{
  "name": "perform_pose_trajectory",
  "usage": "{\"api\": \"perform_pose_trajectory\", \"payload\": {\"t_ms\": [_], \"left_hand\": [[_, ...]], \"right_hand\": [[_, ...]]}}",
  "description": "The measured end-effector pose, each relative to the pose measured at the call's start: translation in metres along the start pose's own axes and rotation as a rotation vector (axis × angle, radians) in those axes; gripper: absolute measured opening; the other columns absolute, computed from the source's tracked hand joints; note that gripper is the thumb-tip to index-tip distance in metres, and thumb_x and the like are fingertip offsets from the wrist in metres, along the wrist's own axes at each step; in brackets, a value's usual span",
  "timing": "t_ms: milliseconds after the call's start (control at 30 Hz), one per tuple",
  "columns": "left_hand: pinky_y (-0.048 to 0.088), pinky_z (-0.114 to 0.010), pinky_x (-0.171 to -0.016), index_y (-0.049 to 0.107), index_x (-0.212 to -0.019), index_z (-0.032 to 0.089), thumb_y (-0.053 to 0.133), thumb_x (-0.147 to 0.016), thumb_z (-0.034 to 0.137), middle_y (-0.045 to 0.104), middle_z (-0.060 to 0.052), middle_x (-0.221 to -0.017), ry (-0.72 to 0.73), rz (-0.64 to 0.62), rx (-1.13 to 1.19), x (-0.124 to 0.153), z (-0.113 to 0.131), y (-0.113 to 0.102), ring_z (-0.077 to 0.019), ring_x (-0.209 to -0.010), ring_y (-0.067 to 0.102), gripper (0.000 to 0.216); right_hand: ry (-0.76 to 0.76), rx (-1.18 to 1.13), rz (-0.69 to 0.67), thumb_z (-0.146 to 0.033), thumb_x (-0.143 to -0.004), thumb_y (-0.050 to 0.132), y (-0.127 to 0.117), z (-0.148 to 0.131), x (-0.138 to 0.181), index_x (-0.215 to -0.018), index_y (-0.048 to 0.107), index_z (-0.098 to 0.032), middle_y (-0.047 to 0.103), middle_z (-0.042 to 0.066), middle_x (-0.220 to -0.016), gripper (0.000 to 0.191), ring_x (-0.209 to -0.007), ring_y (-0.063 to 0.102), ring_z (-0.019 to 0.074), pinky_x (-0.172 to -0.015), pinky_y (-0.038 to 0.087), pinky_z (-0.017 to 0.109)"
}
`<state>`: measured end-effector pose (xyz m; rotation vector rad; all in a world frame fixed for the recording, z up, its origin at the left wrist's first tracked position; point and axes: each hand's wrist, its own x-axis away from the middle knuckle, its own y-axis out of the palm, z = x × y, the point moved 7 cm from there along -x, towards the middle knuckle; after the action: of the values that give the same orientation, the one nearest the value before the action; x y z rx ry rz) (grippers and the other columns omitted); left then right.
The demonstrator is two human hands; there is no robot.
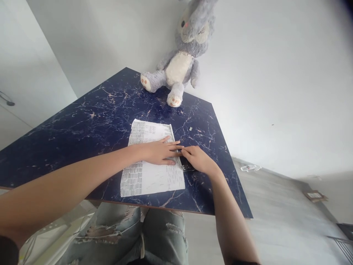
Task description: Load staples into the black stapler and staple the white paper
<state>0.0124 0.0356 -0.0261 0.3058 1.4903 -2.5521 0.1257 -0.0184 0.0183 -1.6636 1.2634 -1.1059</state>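
Observation:
White sheets of paper (157,180) with printing and a hatched pencil pattern lie on the dark blue marbled table (110,106). My left hand (158,151) rests flat on the paper with its fingers spread toward the right edge. At that edge my right hand (199,159) is closed over a black object (186,163) with a shiny end, partly hidden under the fingers, so its kind is not clear. The fingertips of both hands nearly meet there. A small pale scrap (190,129) lies on the table beyond my right hand.
A grey and white plush toy (179,68) sits at the table's far corner against the wall. The table's right edge drops to a grey floor (275,213), where a clear plastic item (250,168) lies by the wall. My knees are under the near edge.

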Motion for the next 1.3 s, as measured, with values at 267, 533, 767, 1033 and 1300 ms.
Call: {"api": "perform_pose_trajectory", "payload": {"t_ms": [267, 533, 767, 1033, 1300], "left_hand": [[0.018, -0.048, -0.127, 0.045, -0.155, 0.034, 0.055, -0.098, 0.055, 0.039, -0.002, -0.164, -0.063, -0.005, -0.014, 0.000, -0.007, 0.003, -0.0284, -0.156, 0.024, 0.062], [0.019, -0.044, -0.127, 0.031, -0.162, 0.021, 0.048, -0.100, 0.060, 0.031, -0.011, -0.167, -0.098, 0.027, -0.125, 0.002, -0.013, -0.008, -0.0293, -0.157, 0.022, 0.075], [0.015, -0.064, -0.121, 0.037, -0.157, 0.012, 0.039, -0.102, 0.060, 0.027, -0.024, -0.166, -0.430, 0.085, -0.327, 0.026, -0.059, -0.030, -0.0430, -0.156, 0.016, 0.073], [0.012, -0.065, -0.122, 0.032, -0.161, 0.019, 0.035, -0.102, 0.063, 0.021, -0.017, -0.170, -0.427, 0.058, -0.300, 0.027, -0.060, -0.023, -0.0408, -0.157, 0.011, 0.073], [0.032, -0.058, -0.114, 0.057, -0.143, 0.022, 0.047, -0.101, 0.052, 0.049, -0.014, -0.156, -0.538, 0.189, -0.298, 0.020, -0.043, -0.053, -0.0414, -0.143, 0.042, 0.053]], "right_hand": [[0.175, 0.394, 0.015, -0.025, -0.105, 0.035, 0.012, -0.005, 0.004, -0.095, 0.072, -0.017, 0.074, 0.014, -0.100, 0.040, -0.089, 0.070, 0.0271, -0.076, 0.046, 0.033], [0.200, 0.409, 0.062, -0.026, -0.101, 0.040, 0.015, -0.012, 0.003, -0.092, 0.071, -0.015, 0.073, 0.017, -0.096, 0.034, -0.085, 0.070, 0.0280, -0.073, 0.047, 0.033], [-0.056, -0.145, 0.376, -0.045, -0.110, 0.021, -0.024, 0.005, 0.042, -0.081, 0.055, -0.020, 0.062, 0.005, -0.079, 0.051, -0.073, 0.056, 0.0193, -0.073, 0.043, 0.032], [-0.145, -0.238, 0.148, -0.044, -0.092, 0.067, -0.006, 0.058, 0.090, -0.105, 0.064, -0.023, 0.067, 0.007, -0.098, 0.025, -0.088, 0.060, 0.0259, -0.079, 0.046, 0.037], [0.307, -0.967, 0.698, -0.051, -0.089, 0.064, -0.014, 0.079, 0.047, -0.118, 0.061, -0.018, 0.069, 0.008, -0.096, 0.043, -0.078, 0.063, 0.0233, -0.066, 0.046, 0.033]]}}
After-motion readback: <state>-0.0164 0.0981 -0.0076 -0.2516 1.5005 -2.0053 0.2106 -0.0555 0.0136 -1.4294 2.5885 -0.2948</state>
